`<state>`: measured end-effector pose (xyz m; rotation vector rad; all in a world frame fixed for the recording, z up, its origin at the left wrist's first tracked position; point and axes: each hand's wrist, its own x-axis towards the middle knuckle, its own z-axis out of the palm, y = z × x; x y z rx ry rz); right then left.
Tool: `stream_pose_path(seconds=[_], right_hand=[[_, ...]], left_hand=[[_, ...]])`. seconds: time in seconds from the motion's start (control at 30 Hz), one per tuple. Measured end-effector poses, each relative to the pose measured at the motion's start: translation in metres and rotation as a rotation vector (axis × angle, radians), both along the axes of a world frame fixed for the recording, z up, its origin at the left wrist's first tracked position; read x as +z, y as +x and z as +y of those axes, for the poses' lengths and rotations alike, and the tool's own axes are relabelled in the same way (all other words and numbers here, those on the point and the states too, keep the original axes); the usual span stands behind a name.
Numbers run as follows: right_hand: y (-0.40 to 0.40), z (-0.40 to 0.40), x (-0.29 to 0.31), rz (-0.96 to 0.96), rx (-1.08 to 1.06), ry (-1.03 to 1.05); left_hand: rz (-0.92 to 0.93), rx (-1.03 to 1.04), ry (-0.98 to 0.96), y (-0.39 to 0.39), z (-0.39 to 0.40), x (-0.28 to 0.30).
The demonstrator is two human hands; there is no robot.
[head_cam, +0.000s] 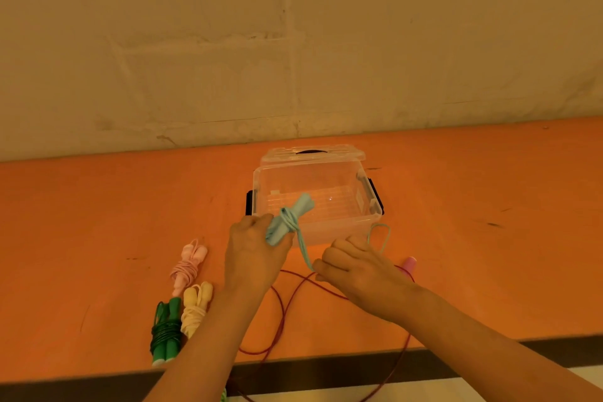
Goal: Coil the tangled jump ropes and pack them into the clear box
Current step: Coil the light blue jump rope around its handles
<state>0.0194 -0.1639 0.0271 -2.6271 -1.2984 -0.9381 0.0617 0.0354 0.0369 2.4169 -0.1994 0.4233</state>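
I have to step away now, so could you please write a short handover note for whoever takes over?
Left hand grips the light blue rope's handles; right hand pinches its cord, mid-wrap.
Done: pink, cream and green ropes lie coiled left of the hands on the orange table.
Left: finish the blue wrap, coil the loose red rope, pack all into the open, empty clear box.

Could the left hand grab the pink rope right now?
Probably not yet: the left hand grips the blue rope. The pink rope lies close beside it with nothing between.
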Motion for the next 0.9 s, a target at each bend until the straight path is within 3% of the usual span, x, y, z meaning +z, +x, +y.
stream_pose_path(seconds=[0.3, 0.5, 0.67, 0.9], right_hand=[[0.008, -0.015, 0.005, 0.038, 0.058, 0.079], [0.017, -0.033, 0.016, 0.063, -0.048, 0.152], [0.026, -0.041, 0.022, 0.228, -0.05, 0.253], [0.031, -0.055, 0.024, 0.431, 0.005, 0.233]], left_hand=[[0.077, -0.388, 0.311, -0.02, -0.028, -0.006], [0.026, -0.503, 0.273, -0.028, -0.033, -0.002], [0.002, -0.568, 0.193, -0.027, -0.031, 0.005], [0.053, -0.663, 0.202, -0.031, -0.028, 0.009]])
